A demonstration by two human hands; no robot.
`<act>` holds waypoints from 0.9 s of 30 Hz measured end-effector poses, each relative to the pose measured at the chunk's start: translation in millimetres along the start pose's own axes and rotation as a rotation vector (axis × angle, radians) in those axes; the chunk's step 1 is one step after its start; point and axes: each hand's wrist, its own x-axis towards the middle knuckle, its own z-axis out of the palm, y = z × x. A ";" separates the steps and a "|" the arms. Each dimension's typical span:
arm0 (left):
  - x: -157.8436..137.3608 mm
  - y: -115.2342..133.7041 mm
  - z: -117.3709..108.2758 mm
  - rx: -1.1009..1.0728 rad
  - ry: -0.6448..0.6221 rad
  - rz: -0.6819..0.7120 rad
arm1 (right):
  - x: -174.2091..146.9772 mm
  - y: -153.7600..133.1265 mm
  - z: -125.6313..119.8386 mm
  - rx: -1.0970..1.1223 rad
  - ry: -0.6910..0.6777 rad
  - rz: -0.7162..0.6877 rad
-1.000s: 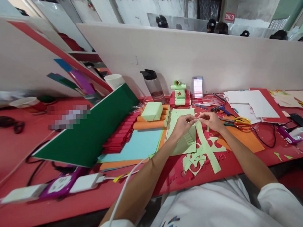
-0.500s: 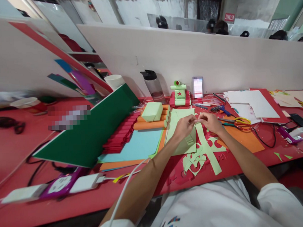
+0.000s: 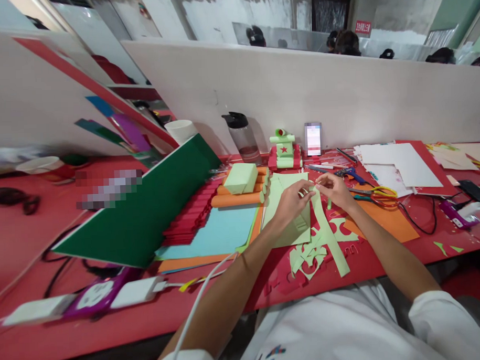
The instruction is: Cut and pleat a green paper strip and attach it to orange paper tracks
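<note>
A long light green paper strip (image 3: 330,239) runs from my fingers toward the table's front edge. My left hand (image 3: 292,200) is closed in a pinch at the strip's far end, above a light green sheet (image 3: 278,220). Fingertips of my right hand (image 3: 335,190) pinch that same end, close beside the left fingers. Exactly how the paper is bent between them is too small to tell. Green paper scraps (image 3: 309,256) lie below the hands. A folded green paper block (image 3: 240,178) rests on orange paper rolls (image 3: 238,199) to the left.
Scissors (image 3: 382,195) lie right of my right hand, on orange paper (image 3: 395,222). A green-and-red paper tank model (image 3: 285,150), a lit phone (image 3: 313,139) and a bottle (image 3: 242,135) stand along the partition. A green board (image 3: 146,204) leans at left; a white cable (image 3: 197,302) crosses my left arm.
My fingers have shifted slightly at the strip's far end, and my right fingers are raised a little more. A small green bit now shows below the right hand. The rest looks the same.
</note>
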 end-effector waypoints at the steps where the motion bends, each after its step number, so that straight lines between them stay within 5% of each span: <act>1: 0.4 -0.5 0.2 -0.017 0.010 -0.006 | 0.2 0.3 -0.6 0.022 -0.007 0.010; 27: 3.8 2.6 -1.3 -0.231 0.078 -0.119 | -0.4 -1.2 -3.4 -0.148 -0.015 -0.102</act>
